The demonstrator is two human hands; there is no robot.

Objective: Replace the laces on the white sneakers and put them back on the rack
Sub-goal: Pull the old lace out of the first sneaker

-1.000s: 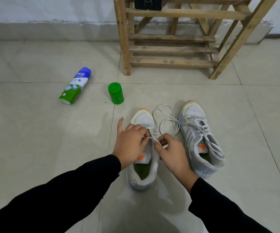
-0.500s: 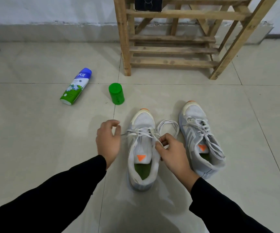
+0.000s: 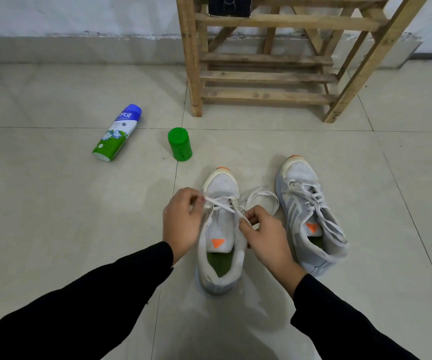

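Two white sneakers stand on the tiled floor, toes pointing away from me. The left sneaker (image 3: 220, 229) has a white lace (image 3: 222, 205) crossing only its front eyelets, with a loose loop lying on the floor to its right. My left hand (image 3: 182, 224) pinches one end of that lace beside the shoe's left side. My right hand (image 3: 267, 236) pinches the other part of the lace at the shoe's right side. The right sneaker (image 3: 311, 219) is fully laced and untouched. The wooden rack (image 3: 264, 76) stands behind them against the wall.
A blue, white and green spray can (image 3: 117, 132) lies on the floor at the left. Its green cap (image 3: 180, 144) stands between the can and the sneakers. A black box (image 3: 229, 6) sits on an upper rack shelf.
My left hand swung out to the left pulling the lace end, then came back in close to the sneaker's left side. My right hand kept its pinch at the right eyelets.
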